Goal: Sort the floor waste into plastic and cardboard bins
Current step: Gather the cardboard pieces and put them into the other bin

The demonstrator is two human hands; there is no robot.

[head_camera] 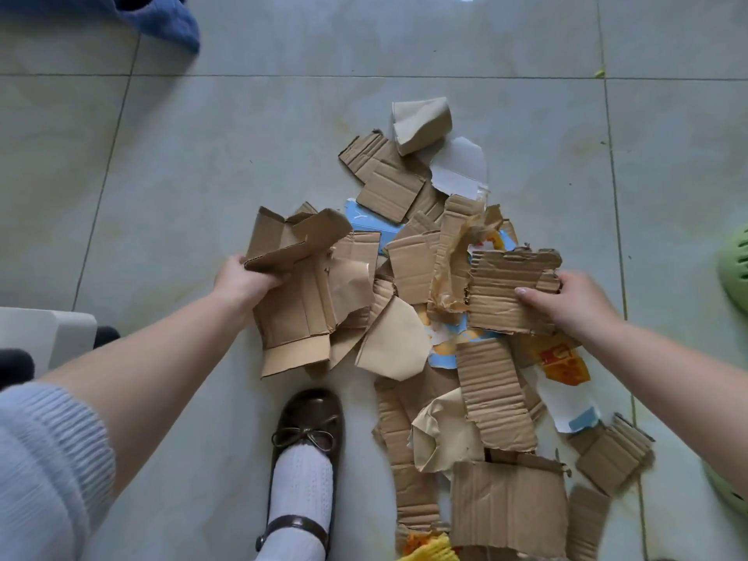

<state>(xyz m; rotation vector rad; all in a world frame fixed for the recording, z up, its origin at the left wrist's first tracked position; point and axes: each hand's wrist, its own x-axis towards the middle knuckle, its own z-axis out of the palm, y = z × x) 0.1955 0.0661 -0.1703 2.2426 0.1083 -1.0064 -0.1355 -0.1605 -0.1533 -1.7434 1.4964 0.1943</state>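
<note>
The floor (pixel 170 188) is made of big pale grey-green tiles with thin dark lines between them. A wide pile of torn brown cardboard scraps (pixel 409 269) lies on it, running from the middle of the view down to the bottom edge. Bits of blue, white and orange printed card (pixel 564 364) poke out from under the brown pieces. A curled light-brown cardboard tube piece (pixel 421 123) sits at the far end of the pile, touching the scraps below it.

The left hand (pixel 247 279) is curled tight around a folded brown cardboard flap (pixel 299 244) at the left side of the pile. That flap sits on top of a bigger flat brown sheet (pixel 291 321). The right hand (pixel 566 301) grips a ragged strip of ribbed brown cardboard (pixel 512 289) at the right side of the pile, with the thumb on top of it. Both arms are bare, and a pale blue knitted sleeve (pixel 44 459) is pushed up on the left one.

A shiny dark brown shoe with a bow (pixel 309 423) and a white sock stands just beside the pile. A blue cloth (pixel 170 22) lies at the top left, well apart from the scraps. A green rounded plastic thing (pixel 734 269) shows at the right edge
</note>
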